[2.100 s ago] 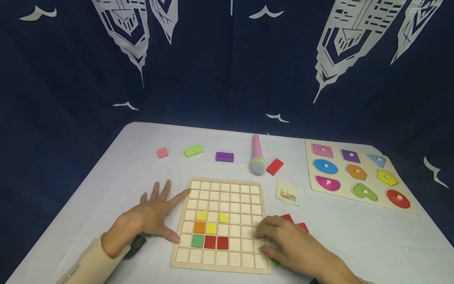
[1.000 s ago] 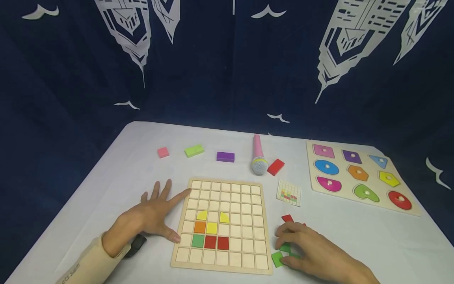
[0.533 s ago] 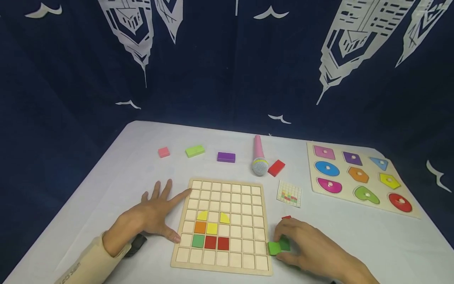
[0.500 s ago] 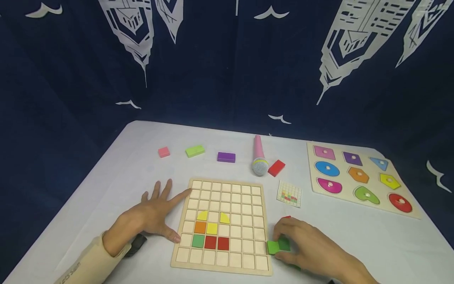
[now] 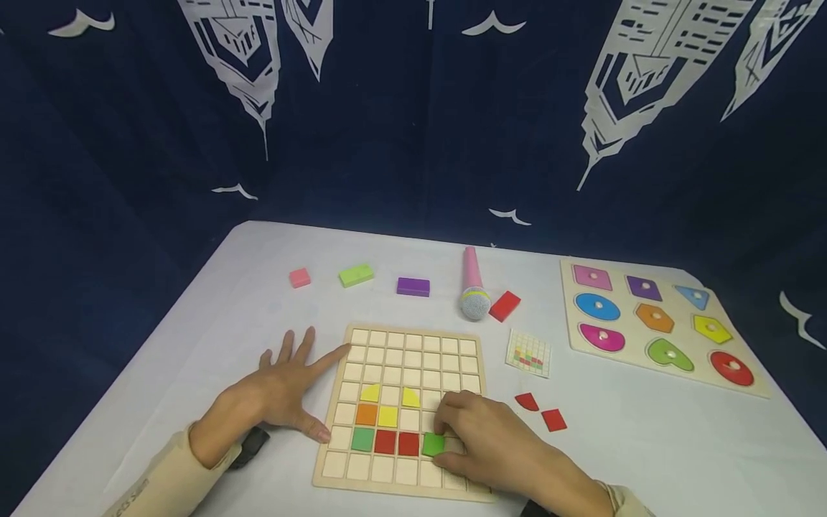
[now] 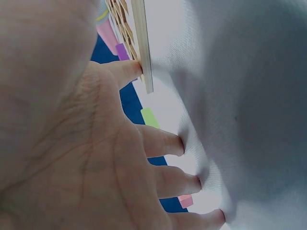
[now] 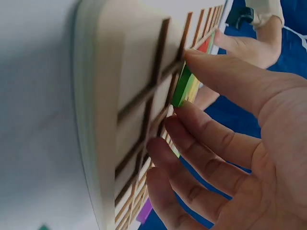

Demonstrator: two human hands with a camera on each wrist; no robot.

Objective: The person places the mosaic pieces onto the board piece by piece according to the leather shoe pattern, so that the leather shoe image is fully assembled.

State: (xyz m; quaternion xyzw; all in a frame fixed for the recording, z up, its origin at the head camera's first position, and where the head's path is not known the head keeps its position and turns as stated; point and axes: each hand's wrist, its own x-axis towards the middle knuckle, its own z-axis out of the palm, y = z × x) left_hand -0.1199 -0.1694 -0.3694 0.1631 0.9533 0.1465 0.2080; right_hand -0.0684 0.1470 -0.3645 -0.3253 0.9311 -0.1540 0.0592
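Note:
Between thumb and forefinger, my right hand pinches a bright green square tile at the cell just right of two red square tiles. In the right wrist view the green tile is tilted, close over the wooden grid board. The same row of the board starts with a darker green tile. Above lie orange and yellow squares and two yellow quarter-rounds. My left hand is spread flat, its thumb and forefinger touching the board's left edge.
Right of the board lie a red quarter-round, a red square and a pattern card. Behind are a pink microphone and several coloured blocks, including a purple one. A shape puzzle lies far right.
My right hand took up a bright green tile beside the board and carried it left onto the grid. The red pieces it covered now show. My left hand has kept its place.

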